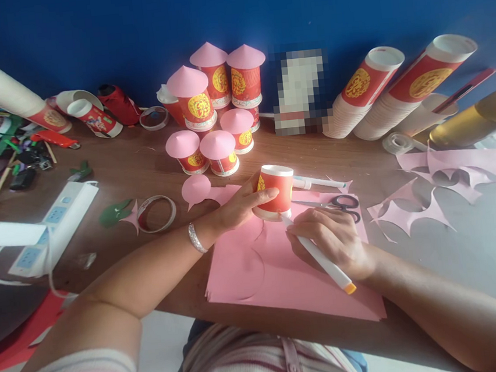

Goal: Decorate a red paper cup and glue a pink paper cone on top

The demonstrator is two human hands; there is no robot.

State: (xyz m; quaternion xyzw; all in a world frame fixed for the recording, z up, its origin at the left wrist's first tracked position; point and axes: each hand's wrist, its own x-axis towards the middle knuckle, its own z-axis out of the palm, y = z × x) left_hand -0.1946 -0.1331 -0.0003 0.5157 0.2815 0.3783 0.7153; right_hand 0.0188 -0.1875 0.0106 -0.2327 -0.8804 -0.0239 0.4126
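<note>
My left hand (249, 200) is closed around a red paper cup (279, 184) with a white rim and gold print, held over the pink paper. In my right hand (334, 239) is a white marker (323, 263) with an orange end. Its tip is at the cup's lower edge; whether it touches I cannot tell. Beneath both hands lies a stack of pink paper (247, 268) with a faint curved line on it. Scissors (341, 205) with dark handles lie beyond my right hand, beside a white pen (318, 182). A round pink cutout (196, 188) lies beyond my left hand.
Several red cups with pink cone tops (195, 94) stand at the back. Leaning cup stacks (373, 80) and pink scraps (412, 211) are on the right. To the left lie a power strip (54, 228), a paper ring (172, 211) and mixed clutter (21, 155).
</note>
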